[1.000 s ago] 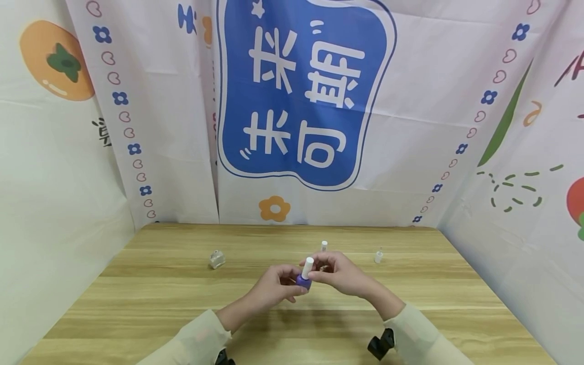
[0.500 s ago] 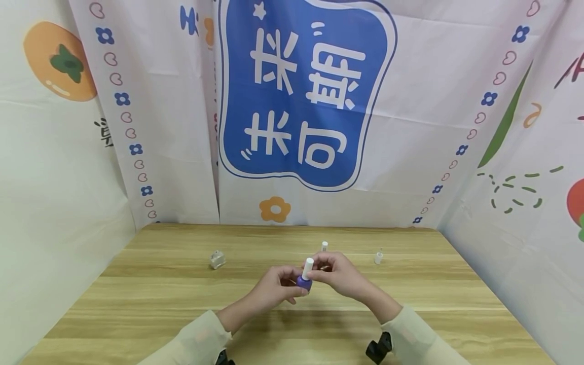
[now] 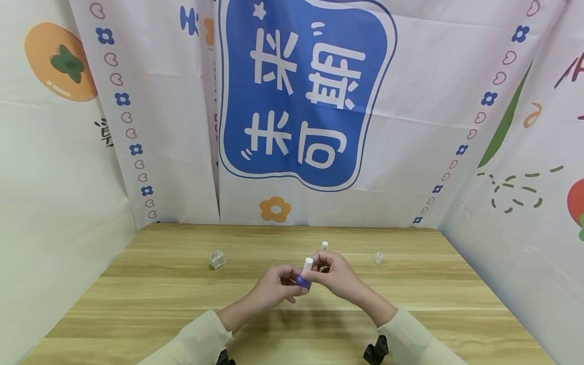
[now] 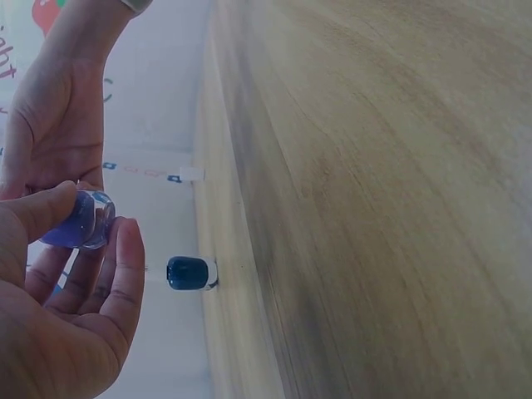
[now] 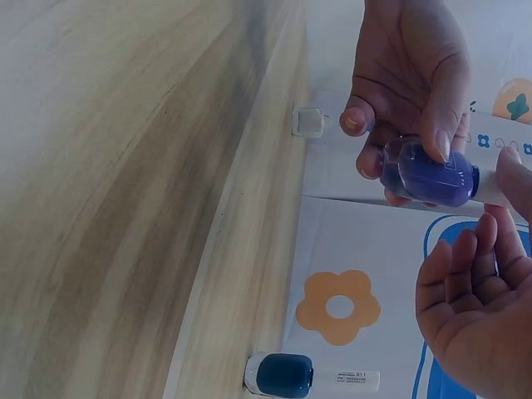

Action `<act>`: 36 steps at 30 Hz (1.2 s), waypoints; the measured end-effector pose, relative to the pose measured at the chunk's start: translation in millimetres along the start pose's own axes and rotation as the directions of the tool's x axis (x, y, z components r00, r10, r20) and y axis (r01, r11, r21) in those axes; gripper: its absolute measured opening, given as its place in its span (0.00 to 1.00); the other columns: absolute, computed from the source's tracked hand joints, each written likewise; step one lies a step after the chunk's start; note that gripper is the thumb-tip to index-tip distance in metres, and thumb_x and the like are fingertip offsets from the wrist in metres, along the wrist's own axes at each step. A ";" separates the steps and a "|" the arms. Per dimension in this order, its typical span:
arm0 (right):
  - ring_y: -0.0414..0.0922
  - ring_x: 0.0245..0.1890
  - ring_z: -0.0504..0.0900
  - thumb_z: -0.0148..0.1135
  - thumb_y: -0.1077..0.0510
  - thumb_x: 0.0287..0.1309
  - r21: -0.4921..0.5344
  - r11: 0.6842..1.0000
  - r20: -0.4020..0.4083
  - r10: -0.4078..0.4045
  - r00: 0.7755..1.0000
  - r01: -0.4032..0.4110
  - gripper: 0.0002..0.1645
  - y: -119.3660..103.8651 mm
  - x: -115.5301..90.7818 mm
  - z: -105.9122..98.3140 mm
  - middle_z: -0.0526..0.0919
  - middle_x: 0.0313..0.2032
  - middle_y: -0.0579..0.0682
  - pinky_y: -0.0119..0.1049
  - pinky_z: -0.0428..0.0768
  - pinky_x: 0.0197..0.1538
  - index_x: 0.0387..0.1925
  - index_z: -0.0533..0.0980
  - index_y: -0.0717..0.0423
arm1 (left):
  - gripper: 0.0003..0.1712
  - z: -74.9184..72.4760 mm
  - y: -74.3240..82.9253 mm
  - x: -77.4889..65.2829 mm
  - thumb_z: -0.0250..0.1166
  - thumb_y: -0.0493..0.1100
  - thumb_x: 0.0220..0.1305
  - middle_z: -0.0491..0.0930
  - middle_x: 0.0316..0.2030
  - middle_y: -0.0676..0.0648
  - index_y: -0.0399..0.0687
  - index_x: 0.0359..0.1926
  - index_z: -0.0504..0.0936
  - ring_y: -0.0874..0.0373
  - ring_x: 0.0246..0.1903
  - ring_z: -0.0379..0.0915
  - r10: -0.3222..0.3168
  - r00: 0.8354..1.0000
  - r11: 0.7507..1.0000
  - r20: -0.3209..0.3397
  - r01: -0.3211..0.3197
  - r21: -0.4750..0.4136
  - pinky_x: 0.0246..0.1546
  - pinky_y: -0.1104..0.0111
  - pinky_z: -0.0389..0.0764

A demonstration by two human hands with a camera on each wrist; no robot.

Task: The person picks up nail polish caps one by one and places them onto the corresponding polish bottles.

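Note:
A bottle of purple nail polish (image 3: 303,282) is held tilted above the table, its white cap (image 3: 307,264) seated on its neck. My left hand (image 3: 272,288) grips the glass body between thumb and fingers. On the cap, the thumb and a fingertip of my right hand (image 3: 339,275) pinch near its lower end. The right wrist view shows the purple glass (image 5: 432,176) under the left thumb, with the other right fingers loosely curled. Behind the right hand stands a dark teal nail polish bottle (image 5: 284,376) with a white cap, mostly hidden in the head view.
A clear, uncapped glass bottle (image 3: 217,259) sits at the back left of the wooden table (image 3: 182,284). At the back right, a white cap (image 3: 379,258) stands with its brush pointing up. A printed cloth (image 3: 401,167) hangs behind the table's far edge.
My right fingers have slid slightly lower on the white cap, and the right wrist has swung a little to the left. The left hand keeps its grip on the bottle.

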State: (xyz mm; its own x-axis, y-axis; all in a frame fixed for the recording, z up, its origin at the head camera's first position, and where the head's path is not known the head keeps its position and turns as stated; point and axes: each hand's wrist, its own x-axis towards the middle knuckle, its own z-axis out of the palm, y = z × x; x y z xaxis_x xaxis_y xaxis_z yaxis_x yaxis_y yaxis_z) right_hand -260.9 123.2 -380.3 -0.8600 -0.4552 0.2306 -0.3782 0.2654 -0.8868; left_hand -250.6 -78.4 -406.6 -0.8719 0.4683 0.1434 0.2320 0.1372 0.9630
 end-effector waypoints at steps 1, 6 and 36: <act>0.42 0.28 0.73 0.69 0.56 0.58 -0.001 1.000 -0.002 -0.002 1.000 0.002 0.12 0.2 0.1 0.3 0.75 0.29 0.48 0.29 0.72 0.29 0.32 0.75 0.59 | 0.14 0.0 0.0 0.1 0.70 0.36 0.58 0.82 0.36 0.45 0.35 0.44 0.81 0.54 0.34 0.79 0.002 1.000 1.000 0.000 -0.002 0.001 0.30 0.65 0.84; 0.44 0.30 0.73 0.69 0.55 0.58 -0.005 1.000 0.014 -0.009 1.000 0.009 0.12 1.2 0.7 -2.0 0.76 0.30 0.49 0.31 0.74 0.31 0.33 0.75 0.58 | 0.14 -0.4 0.6 0.4 0.70 0.36 0.58 0.82 0.36 0.45 0.35 0.44 0.81 0.54 0.34 0.79 -0.006 1.000 1.000 -0.004 0.006 0.001 0.30 0.64 0.84; 0.47 0.38 0.77 0.65 0.56 0.62 -0.052 0.997 0.149 -0.045 0.988 0.053 0.09 -3.6 2.5 -15.2 0.81 0.38 0.47 0.37 0.79 0.40 0.43 0.83 0.52 | 0.16 -0.6 2.4 -1.1 0.71 0.37 0.58 0.82 0.37 0.45 0.35 0.46 0.81 0.54 0.35 0.79 -0.006 1.000 1.000 0.015 0.006 0.006 0.30 0.64 0.84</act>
State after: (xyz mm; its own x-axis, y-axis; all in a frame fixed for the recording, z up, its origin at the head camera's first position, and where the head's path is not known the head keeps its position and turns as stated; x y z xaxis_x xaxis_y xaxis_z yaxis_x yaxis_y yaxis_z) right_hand -266.9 134.1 -370.4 -0.7817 -0.5879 0.2081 -0.4408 0.2849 -0.8512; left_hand -249.4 -79.1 -404.4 -0.8665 0.4807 0.1343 0.2295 0.1450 0.9624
